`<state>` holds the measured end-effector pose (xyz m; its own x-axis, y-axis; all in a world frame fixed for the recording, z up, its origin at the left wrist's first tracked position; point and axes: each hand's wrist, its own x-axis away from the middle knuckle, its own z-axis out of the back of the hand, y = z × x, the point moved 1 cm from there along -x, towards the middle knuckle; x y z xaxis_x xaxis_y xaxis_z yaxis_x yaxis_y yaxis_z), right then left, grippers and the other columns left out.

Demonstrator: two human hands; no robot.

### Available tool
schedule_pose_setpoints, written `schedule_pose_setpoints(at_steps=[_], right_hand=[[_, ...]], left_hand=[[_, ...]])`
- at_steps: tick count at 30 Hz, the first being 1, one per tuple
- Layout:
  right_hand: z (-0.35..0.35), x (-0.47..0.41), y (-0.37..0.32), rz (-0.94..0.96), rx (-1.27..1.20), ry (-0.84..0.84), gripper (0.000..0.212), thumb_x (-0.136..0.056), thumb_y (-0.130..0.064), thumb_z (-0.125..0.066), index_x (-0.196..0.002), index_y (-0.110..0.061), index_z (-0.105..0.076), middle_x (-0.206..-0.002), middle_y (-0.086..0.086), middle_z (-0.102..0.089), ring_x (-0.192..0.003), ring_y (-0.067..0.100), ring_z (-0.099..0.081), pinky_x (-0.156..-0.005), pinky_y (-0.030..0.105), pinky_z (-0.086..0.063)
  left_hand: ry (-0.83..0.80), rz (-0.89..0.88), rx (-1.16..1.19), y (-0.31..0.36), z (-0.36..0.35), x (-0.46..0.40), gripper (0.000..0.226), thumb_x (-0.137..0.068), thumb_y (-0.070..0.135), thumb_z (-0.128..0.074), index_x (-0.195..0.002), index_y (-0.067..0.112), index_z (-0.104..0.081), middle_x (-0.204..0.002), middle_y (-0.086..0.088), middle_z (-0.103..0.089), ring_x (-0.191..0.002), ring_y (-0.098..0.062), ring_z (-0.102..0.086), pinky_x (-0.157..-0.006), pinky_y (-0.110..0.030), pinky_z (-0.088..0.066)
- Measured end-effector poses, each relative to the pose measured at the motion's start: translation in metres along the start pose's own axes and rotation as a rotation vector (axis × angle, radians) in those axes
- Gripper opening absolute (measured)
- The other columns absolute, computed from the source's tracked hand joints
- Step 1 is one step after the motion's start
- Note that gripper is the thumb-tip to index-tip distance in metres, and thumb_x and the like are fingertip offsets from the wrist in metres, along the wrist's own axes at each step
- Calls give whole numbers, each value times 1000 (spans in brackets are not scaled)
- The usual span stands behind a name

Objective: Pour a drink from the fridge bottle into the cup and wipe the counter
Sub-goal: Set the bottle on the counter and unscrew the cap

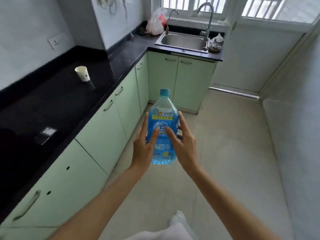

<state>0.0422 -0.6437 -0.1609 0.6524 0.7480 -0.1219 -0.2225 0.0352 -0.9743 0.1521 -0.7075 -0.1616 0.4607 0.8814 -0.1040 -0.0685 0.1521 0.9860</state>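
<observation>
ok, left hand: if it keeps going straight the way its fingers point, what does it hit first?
Nothing close, as far as one view shows. The left hand holds the bottle over the floor, fingers pointing up-frame toward the green cabinet doors under the sink. Those probably come first; depth is unclear.

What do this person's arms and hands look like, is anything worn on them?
Both forearms are bare to the frame's lower edge: no sleeves, gloves, watch or rings show on the left hand or right hand. Fingers are slim, nails short and plain.
</observation>
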Motion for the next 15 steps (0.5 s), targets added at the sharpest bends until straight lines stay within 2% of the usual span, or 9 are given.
schedule_pose_setpoints(at_steps=[2, 5, 10, 15], right_hand=[[4, -31, -5, 28, -2, -80, 76, -76, -65, -61, -142, -52, -26, -115, -10, -61, -92, 14, -69, -75, 42, -60], [10, -68, -7, 48, -38, -199, 76, -75, -63, -61, -142, -50, -26, -117, -10, -60, -94, 14, -69, -75, 41, -60], [2, -106, -4, 43, -83, -422, 73, -77, -57, -61, -142, -50, -28, -119, -8, -60, -94, 13, -69, -75, 38, -60], [-32, -126, 1, 27, -90, -587, 69, -85, -46, -62, -144, -46, -28, -118, -9, -58, -95, 13, -68, -75, 37, -60]], left_hand=[[76, 6, 17, 11, -10, -17, 54, -94, 40, -49, -139, 53, -22, -129, 9, -58, -104, -4, -64, -88, -33, -56], [187, 27, 8, 20, -24, -37, 57, -94, 42, -50, -145, 47, -23, -131, 8, -57, -108, -6, -62, -89, -34, -55], [380, 73, -20, 17, -29, -52, 52, -86, 60, -51, -130, 68, -25, -127, 9, -59, -111, -12, -62, -91, -42, -55], [524, 127, -26, 10, -14, -60, 48, -92, 49, -53, -127, 67, -26, -127, 13, -58, -109, -8, -63, -90, -39, -55]])
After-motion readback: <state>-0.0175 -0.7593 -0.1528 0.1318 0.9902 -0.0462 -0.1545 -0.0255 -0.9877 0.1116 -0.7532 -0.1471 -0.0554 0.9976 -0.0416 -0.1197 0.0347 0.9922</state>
